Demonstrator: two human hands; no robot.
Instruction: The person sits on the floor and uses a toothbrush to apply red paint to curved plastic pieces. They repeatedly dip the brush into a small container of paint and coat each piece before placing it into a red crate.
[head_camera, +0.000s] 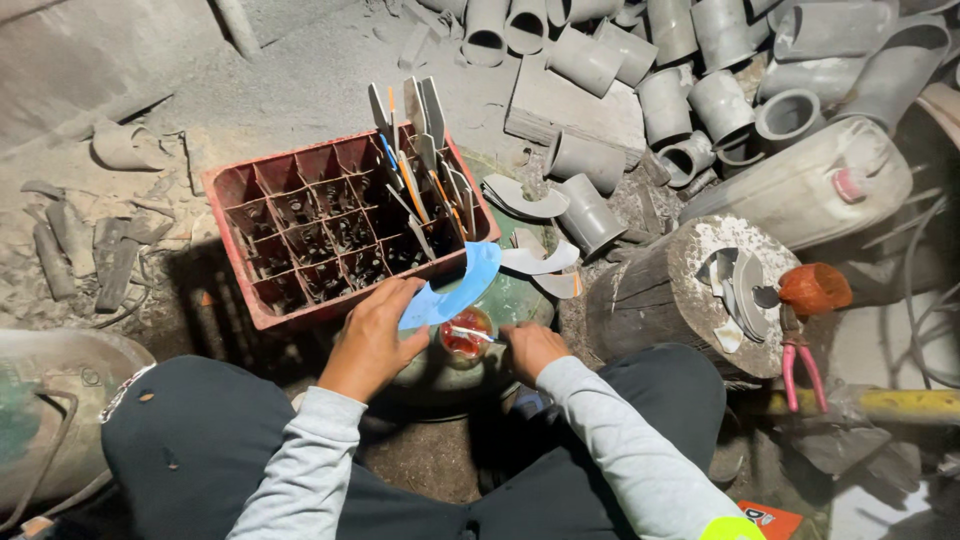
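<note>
My left hand (375, 335) holds a curved, light-blue piece of plastic (455, 285) over the front edge of a red crate (300, 225). My right hand (532, 347) grips a thin tool (470, 333) whose tip sits in a small glowing red pot (466, 338) between my hands. The blue piece hangs just above that pot. Several flat blades and sticks (420, 150) stand upright in the crate's far right cells.
A wooden stump (670, 290) at right carries grey curved offcuts and an orange-handled tool (815, 290); pink pliers (798, 365) hang beside it. Cut grey pipe pieces (690, 100) pile at the back. A large plastic jug (810, 185) lies right. Dusty floor left.
</note>
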